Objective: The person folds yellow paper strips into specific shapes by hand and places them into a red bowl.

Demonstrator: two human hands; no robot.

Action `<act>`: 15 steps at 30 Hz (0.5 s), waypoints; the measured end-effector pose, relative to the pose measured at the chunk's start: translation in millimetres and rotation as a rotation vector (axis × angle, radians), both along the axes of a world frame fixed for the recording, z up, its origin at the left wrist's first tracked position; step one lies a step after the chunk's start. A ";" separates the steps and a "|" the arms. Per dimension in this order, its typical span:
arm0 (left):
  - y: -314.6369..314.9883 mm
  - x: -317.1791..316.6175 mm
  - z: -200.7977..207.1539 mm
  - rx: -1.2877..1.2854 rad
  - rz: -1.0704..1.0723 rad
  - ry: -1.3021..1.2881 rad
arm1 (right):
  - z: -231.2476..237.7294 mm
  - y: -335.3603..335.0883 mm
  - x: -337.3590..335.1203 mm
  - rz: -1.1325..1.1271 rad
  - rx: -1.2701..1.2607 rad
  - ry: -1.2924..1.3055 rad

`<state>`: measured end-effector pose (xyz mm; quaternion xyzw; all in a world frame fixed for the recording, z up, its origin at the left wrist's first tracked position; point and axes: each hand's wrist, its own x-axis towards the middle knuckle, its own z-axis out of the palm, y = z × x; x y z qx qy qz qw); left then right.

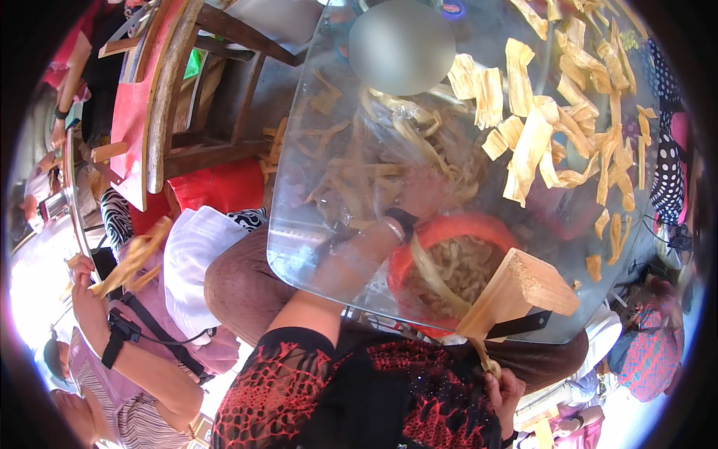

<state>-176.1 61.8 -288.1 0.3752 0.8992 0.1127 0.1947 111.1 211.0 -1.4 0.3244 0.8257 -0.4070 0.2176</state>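
Right hand (505, 391): you're pinching pale strip (488, 361) just below wooden block (516, 288). Left hand (432, 197): you're extending it near red bowl (401, 268), blur hiding fingers; cannot tell state. Yellow strips (532, 157) lying on glass tabletop (293, 243).

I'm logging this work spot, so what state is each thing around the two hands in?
Left hand: blurred, grip unclear
Right hand: closed on a tan strip
Red basin: holding shredded pieces
See-through tabletop: hazy
Yellowish strips: loose, scattered, some overlapping
Wooden block: slanted, at the tabletop's near edge
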 end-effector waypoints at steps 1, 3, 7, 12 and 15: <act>-2.9 15.1 -32.2 0.022 0.000 -0.053 | 1.1 -0.2 -0.9 0.000 -0.007 0.002; 1.6 23.3 -57.0 0.009 0.008 -0.139 | -0.4 -2.0 -0.2 0.003 0.013 0.009; 6.7 13.6 -32.4 0.364 0.555 -0.248 | 0.0 -6.5 0.7 0.040 0.089 0.102; -45.0 -15.0 -55.6 0.554 1.173 -0.343 | -3.6 -6.7 17.4 0.014 0.022 0.079; -88.1 -23.0 -68.3 0.776 1.386 -0.514 | 2.1 -6.2 17.2 -0.011 0.012 0.103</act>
